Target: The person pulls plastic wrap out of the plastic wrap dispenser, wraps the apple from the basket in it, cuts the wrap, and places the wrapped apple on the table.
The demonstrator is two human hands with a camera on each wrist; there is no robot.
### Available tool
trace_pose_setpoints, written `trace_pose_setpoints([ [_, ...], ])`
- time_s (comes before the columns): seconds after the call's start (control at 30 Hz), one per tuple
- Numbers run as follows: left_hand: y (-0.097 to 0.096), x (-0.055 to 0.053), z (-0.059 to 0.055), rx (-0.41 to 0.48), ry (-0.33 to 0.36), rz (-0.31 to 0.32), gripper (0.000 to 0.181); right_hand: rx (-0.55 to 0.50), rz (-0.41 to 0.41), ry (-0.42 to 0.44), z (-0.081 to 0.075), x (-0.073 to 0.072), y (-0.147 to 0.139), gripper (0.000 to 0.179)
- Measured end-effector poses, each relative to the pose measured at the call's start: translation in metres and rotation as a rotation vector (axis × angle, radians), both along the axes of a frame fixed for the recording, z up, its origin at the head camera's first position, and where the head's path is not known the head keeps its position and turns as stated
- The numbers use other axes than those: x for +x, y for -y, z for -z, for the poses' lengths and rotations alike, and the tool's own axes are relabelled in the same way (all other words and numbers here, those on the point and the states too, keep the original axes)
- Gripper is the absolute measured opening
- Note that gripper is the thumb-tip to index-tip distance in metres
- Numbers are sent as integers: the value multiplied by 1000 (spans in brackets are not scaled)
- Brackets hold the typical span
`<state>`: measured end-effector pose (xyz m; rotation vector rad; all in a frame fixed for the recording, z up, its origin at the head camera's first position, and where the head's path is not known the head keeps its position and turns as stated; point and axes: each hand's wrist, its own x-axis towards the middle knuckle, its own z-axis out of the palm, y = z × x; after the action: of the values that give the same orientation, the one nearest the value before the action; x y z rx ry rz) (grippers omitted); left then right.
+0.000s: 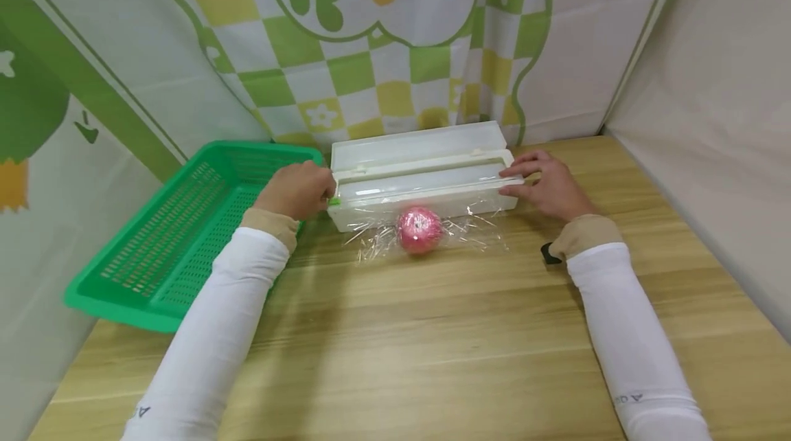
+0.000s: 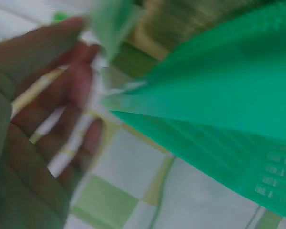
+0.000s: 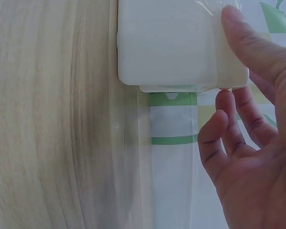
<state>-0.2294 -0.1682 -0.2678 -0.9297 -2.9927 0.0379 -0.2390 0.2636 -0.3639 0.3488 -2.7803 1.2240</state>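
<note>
White box (image 1: 420, 167) sits on wooden table (image 1: 432, 358), lid (image 1: 420, 142) raised, roll (image 1: 426, 181) inside. Clear film (image 1: 478, 228) spreads along box front; pink round object (image 1: 419, 229) in it, mid-front. Left hand (image 1: 294, 189) at box's left end, beside green tab (image 1: 334, 201); grip hidden. Right hand (image 1: 552, 187) holds right end, thumb in front. Green basket (image 1: 80, 295) left of box. Checked curtain (image 1: 383, 84) behind.

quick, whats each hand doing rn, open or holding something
Left hand: cannot tell, blurred in the wrist view.
Right hand: holding the cling film dispenser by its right end.
</note>
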Motion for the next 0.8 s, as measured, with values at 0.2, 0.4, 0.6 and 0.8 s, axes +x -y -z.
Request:
trace_pose_setpoints([
  [0.2, -23, 32, -2, 36, -160, -6, 30, -6, -5, -1, 1, 0, 0, 39],
  [0.4, -75, 74, 25, 174, -287, 73, 31, -40, 7, 4, 1, 1, -6, 40],
  [0.6, -108, 86, 70, 213, -346, -17, 39, -20, -17, 32, 0, 2, -7, 45],
  [0.8, -115, 80, 91, 265, -409, -81, 46, -21, -31, 16, -2, 2, -4, 41],
])
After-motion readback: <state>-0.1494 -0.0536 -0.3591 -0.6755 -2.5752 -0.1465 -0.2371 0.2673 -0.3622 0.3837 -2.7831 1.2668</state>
